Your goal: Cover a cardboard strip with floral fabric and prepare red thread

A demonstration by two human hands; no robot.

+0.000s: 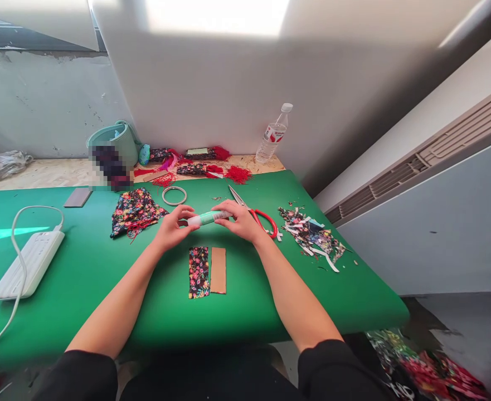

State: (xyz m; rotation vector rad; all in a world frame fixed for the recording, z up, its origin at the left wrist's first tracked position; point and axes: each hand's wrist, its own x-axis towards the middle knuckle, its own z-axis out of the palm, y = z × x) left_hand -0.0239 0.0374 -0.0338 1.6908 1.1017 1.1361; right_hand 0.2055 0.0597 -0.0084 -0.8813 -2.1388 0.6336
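Between my two hands lies a glue stick [207, 218], white and green with a barcode, held level above the green table. My left hand [175, 227] grips its left end, and my right hand [241, 221] is closed around its right end. Below them, a strip of black floral fabric [199, 273] rests flat beside a brown cardboard strip [218, 270], with a narrow gap between the two. Red-handled scissors [266, 220] lie just past my right hand, blades pointing away. A roll of tape [174, 195] sits beyond my left hand.
Fabric and paper scraps [314, 236] are heaped at the right. Folded floral fabric [135, 214] lies left of centre. A white power strip [28, 264] with a cable is far left. Along the back stand a teal container [117, 142], red tassels [237, 174] and a plastic bottle [272, 136].
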